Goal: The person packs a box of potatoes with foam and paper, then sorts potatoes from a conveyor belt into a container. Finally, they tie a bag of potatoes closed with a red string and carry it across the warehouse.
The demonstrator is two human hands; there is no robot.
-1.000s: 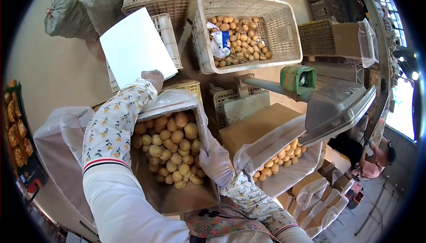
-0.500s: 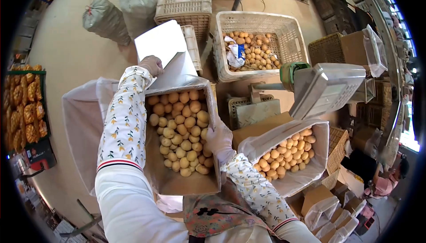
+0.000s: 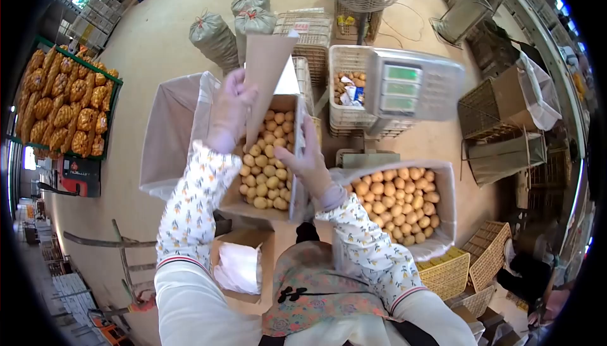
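My left hand (image 3: 231,111), in a thin pale glove, pinches a cardboard sheet (image 3: 270,68) and holds it upright over the left side of a cardboard box (image 3: 243,209). The sheet's brown face is turned toward me. Round, yellow-brown potatoes (image 3: 269,175) nearly fill this lined box. My right hand (image 3: 306,164), also gloved, grips the box's right rim, thumb over the potatoes and fingers along the wall. Behind the raised sheet lies a white sheet (image 3: 289,80) at the box's far end.
A lined box (image 3: 183,131) stands left, another with potatoes (image 3: 404,204) right. Beyond are a scale display (image 3: 414,87), a plastic crate (image 3: 344,118) and tied sacks (image 3: 215,39). A small box (image 3: 265,248) with white lining sits below; a person (image 3: 549,308) is at far right.
My left hand has lifted the cardboard sheet from the white sheets at the far end and brought it back over the box. My right hand remains on the right rim. The view has shifted.
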